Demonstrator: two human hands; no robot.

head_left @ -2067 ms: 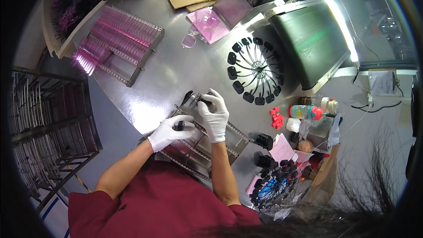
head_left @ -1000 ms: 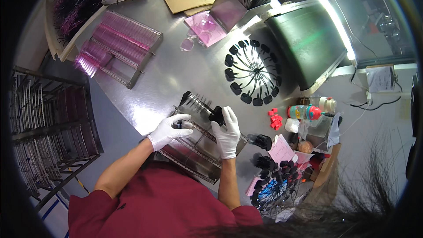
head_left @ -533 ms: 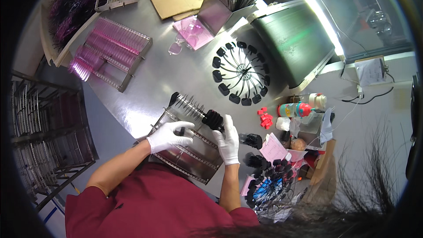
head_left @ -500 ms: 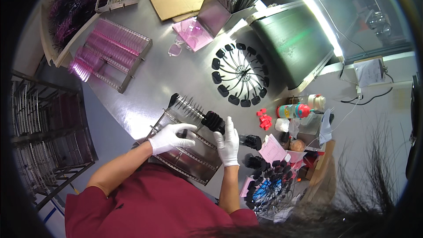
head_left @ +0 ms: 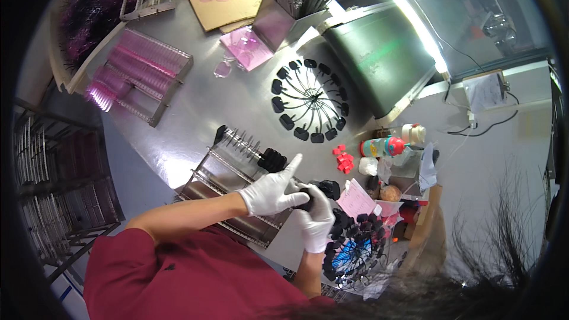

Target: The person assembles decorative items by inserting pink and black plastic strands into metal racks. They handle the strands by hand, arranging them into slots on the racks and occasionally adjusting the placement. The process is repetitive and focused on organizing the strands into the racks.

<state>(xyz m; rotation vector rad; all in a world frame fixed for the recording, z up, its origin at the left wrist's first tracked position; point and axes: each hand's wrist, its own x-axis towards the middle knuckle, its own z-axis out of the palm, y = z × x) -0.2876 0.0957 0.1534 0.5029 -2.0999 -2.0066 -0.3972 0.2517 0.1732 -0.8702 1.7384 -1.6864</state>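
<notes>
Both my hands wear white gloves and meet over the right end of a slotted metal rack [head_left: 228, 185]. My right hand [head_left: 315, 220] is curled round a small dark lens-like piece [head_left: 306, 197]. My left hand [head_left: 268, 194] reaches across to it, index finger stretched out and thumb by the piece; whether the thumb touches cannot be made out. Beyond my left hand, a bunch of black flat pieces [head_left: 272, 160] stands at the rack's far edge, beside a row of thin upright lenses [head_left: 242, 140]. More black pieces [head_left: 327, 189] lie just right of my hands.
A wheel-shaped holder with black pieces [head_left: 314, 96] stands farther back. A rack of pink lenses [head_left: 145, 65] sits at the left. To the right are red blocks [head_left: 344, 161], a bottle [head_left: 379, 147], a pink paper [head_left: 357, 200] and another loaded wheel holder [head_left: 354, 252]. A dark green bin [head_left: 379, 53] stands behind.
My left hand has moved right, from over the rack to my right hand. My right hand, upright with fingers extended before, is now lower and curled round a dark piece. The whole view has shifted slightly.
</notes>
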